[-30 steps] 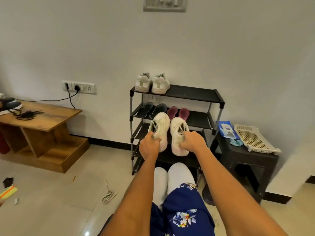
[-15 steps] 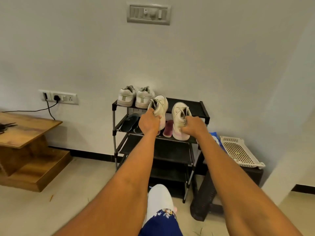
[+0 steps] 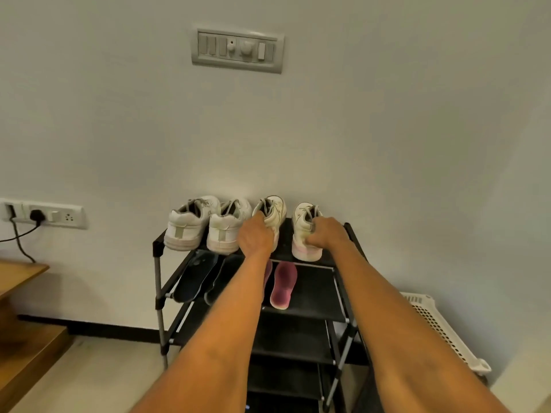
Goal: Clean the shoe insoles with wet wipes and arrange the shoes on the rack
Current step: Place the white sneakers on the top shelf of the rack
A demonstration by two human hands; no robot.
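Each hand grips one white shoe by the heel: the left hand curls its fingers round the left shoe, the right hand clamps the right shoe. Both shoes sit on the rack's top shelf, toes toward 12 o'clock at the wall, long axes parallel, at 3 o'clock from the other pair. Likely only letting go remains.

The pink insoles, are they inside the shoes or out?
Out. One pink insole lies bare on the rack's second shelf; the other is mostly hidden behind the left forearm.
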